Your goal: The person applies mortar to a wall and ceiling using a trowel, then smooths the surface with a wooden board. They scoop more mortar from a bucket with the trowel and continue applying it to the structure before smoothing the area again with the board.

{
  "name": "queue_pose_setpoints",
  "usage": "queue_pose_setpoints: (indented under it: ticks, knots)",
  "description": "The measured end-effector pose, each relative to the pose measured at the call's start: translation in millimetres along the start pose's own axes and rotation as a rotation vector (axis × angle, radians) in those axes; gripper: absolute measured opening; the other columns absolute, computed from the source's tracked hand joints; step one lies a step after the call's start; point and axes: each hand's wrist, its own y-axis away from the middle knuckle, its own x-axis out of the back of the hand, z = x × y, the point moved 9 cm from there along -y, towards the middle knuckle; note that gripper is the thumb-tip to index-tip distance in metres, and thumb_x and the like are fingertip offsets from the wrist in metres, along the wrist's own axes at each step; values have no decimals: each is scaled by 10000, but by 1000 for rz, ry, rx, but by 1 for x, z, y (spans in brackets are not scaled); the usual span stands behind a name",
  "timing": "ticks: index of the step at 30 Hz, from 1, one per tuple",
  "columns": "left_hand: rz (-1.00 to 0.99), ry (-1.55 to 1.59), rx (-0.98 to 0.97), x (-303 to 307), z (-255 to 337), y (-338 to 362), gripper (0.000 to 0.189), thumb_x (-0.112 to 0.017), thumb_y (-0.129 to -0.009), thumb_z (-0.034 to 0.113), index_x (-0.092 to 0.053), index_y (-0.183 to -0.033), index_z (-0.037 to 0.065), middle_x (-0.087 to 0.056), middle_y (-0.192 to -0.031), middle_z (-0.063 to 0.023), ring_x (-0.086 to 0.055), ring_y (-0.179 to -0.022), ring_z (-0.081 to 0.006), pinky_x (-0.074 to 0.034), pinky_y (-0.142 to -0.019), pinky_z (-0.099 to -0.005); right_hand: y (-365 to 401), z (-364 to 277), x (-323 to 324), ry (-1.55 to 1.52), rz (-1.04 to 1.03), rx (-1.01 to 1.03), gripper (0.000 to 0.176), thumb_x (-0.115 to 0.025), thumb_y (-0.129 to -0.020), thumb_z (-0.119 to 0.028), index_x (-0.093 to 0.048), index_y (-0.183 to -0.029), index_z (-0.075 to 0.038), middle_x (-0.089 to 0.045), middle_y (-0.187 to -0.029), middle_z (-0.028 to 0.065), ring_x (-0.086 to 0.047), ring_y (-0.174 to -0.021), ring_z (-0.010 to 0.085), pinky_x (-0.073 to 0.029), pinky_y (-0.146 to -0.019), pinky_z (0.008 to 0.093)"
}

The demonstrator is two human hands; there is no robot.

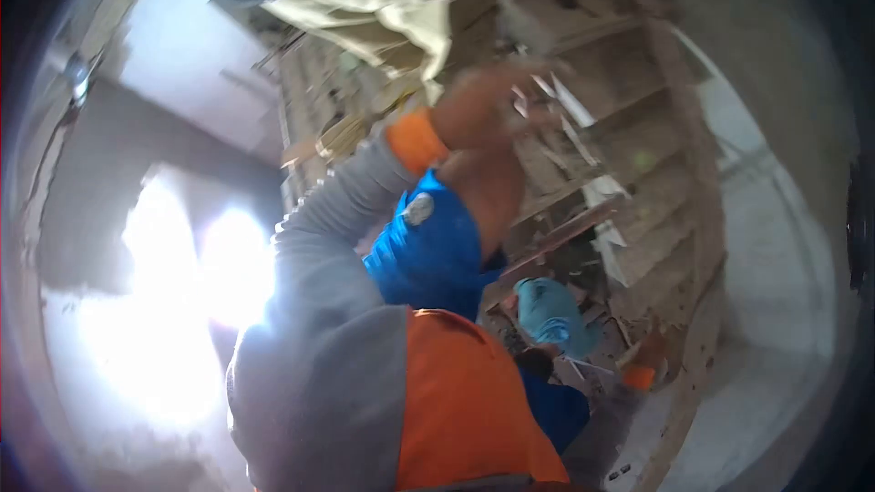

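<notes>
The view is tilted and blurred by motion. My left arm, in a grey sleeve with an orange cuff, reaches up to my left hand [483,100], which is smeared against the wooden boards [629,64] of a rough stair-like frame. Whether its fingers grip anything cannot be made out. Low on the right, a second grey sleeve ends in an orange cuff at my right hand [645,366], mostly hidden among debris. A blue sleeve [428,251] with a bare forearm [492,191] crosses just under my left hand; whose arm it is I cannot tell.
A pale cloth or sack [383,0] hangs at the top. A light blue bundle [547,310] lies among scraps below the boards. A slanted timber rail [702,219] runs down the right. Bright glare [182,282] fills the left, with grey concrete wall [182,46] above.
</notes>
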Motion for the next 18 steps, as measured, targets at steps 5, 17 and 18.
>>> queue_pose_setpoints:
  ticks: [5,17,18]
  knots:
    - [462,-454,301,154,-113,128,318,-633,-793,243,-576,-1047,61,-621,-878,-122,-610,-778,-242,-484,-662,-337,28,-10,8,-139,299,254,556,-590,-818,-420,-550,-1107,53,-564,-1012,256,-572,-891,331,-456,-784,374]
    - [614,-549,1132,110,-253,445,362,-590,-785,323,-567,-1042,69,-586,-987,-205,-548,-957,-339,-454,-786,-394,-21,21,0,319,267,247,620,-568,-822,-443,-456,-1236,6,-479,-1175,218,-467,-1093,305,-380,-902,383]
    - [610,-525,1165,105,-257,452,363,-591,-786,323,-567,-1042,68,-587,-986,-200,-549,-953,-334,-456,-782,-390,-20,21,3,328,261,219,631,-546,-832,-454,-433,-1257,-1,-408,-1305,218,-404,-1203,300,-344,-971,367]
